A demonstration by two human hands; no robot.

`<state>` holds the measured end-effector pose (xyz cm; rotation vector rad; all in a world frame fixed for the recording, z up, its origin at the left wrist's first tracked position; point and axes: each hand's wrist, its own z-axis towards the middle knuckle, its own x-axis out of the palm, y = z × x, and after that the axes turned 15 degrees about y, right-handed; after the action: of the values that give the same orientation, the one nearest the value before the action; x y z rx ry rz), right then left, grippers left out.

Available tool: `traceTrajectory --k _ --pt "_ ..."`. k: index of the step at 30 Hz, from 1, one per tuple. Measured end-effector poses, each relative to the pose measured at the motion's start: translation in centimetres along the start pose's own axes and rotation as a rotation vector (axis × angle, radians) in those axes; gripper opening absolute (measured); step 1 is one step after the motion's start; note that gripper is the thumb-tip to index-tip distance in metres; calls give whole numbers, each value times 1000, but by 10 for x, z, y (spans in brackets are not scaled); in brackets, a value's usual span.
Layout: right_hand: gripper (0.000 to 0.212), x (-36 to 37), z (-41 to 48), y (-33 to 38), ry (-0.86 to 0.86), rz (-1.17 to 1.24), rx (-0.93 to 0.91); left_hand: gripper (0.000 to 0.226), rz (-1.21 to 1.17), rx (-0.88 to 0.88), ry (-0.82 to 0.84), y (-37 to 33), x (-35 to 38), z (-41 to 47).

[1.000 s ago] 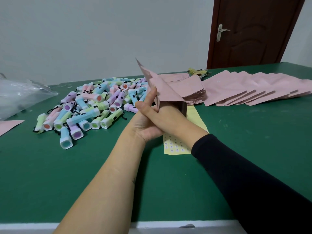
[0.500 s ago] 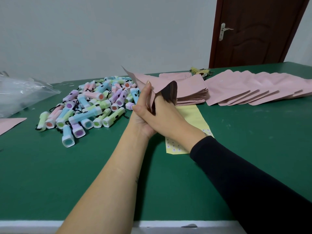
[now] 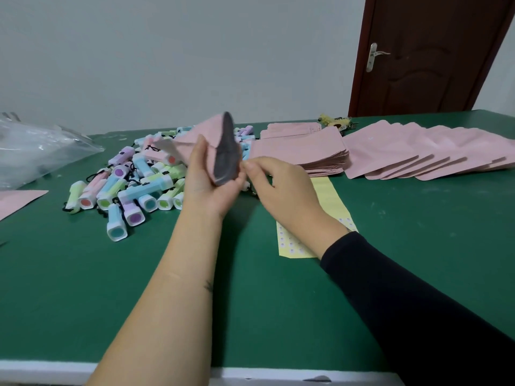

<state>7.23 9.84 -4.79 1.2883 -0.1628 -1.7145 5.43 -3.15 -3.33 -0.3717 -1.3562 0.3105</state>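
Observation:
My left hand grips a pink pouch held up over the green table, its dark mouth spread open and facing me. My right hand hovers just right of the pouch's mouth with loosely curled fingers, holding nothing. A heap of pastel mini flashlights lies behind and left of my left hand. A stack of flat pink pouches sits behind my right hand.
A fanned row of pink pouches covers the right back of the table. A yellow sticker sheet lies under my right wrist. A clear plastic bag lies at the far left, one pink pouch near it. A brown door stands behind.
My right hand has come out of the pouch and moved right. The pouch has swung over so that its open dark mouth faces me, held by my left hand alone.

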Motion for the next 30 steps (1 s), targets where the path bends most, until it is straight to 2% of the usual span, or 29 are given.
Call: traceTrajectory --k 2,4,6,9,11,15,17,21,23,25,27,30 --pt "30 1 3 -9 23 -61 68 44 -56 95 -63 -17 -8 -5" --pt "30 4 6 -19 111 -156 115 47 -104 126 -57 -30 -13 -9" --pt "27 10 11 -24 255 -237 124 54 -144 121 -28 -39 -13 -12" --pt "38 27 23 -16 480 -353 53 66 -221 147 38 -47 -9 -12" --pt "43 45 37 -3 560 -395 11 70 -256 162 94 -50 -6 -13" --pt "54 90 69 20 723 -602 62 75 -293 185 166 -51 -3 -14" --pt "57 107 81 22 690 -688 48 75 -300 193 180 -51 -2 -13" --pt "70 109 91 24 367 -840 -65 75 -307 182 193 -47 -1 -12" --pt "68 95 85 25 428 -850 -77 76 -295 166 194 -44 -1 -11" --pt "56 78 74 18 482 -841 -91 77 -280 155 199 -43 0 -9" --pt "44 51 59 10 360 -636 -37 79 -266 152 207 -40 2 -7" --pt "54 8 41 -2 57 -251 39 83 -252 144 205 -30 5 -4"
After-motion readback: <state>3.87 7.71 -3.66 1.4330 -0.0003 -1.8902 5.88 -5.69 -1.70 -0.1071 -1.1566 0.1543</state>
